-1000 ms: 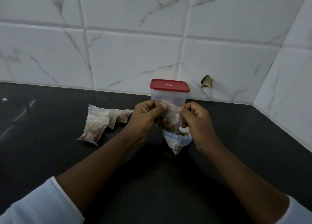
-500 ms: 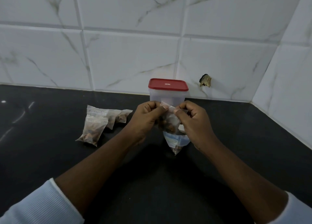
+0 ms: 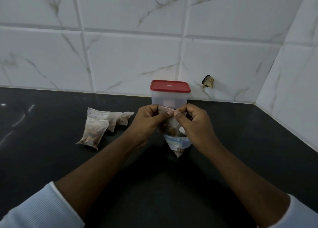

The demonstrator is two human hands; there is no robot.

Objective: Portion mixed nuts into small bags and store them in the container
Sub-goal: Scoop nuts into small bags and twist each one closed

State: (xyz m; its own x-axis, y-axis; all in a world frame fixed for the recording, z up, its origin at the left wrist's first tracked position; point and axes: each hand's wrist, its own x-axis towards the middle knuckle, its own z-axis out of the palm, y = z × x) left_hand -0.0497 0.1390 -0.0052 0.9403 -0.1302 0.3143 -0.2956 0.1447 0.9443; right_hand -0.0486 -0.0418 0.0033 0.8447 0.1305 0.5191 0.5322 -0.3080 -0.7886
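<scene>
My left hand (image 3: 148, 123) and my right hand (image 3: 194, 124) both pinch the top edge of a small clear bag of mixed nuts (image 3: 169, 127), held above the counter. The thumbs nearly meet at the middle of its top strip. Right behind it stands a clear plastic container (image 3: 169, 99) with its red lid (image 3: 170, 86) on. Below the held bag a larger bag with a blue and white label (image 3: 177, 144) stands on the counter, nuts visible at its tip. Three small filled bags (image 3: 93, 131) lie in a pile to the left.
The work surface is a black counter (image 3: 51, 159) in a corner of white marble-look tiled walls. A chipped hole (image 3: 208, 84) shows in the back wall just right of the container. White sleeve cuffs sit at the bottom corners.
My right thumb and fingers have slid left along the bag's top strip toward my left hand. The view has shifted slightly; the bag stays in front of the container.
</scene>
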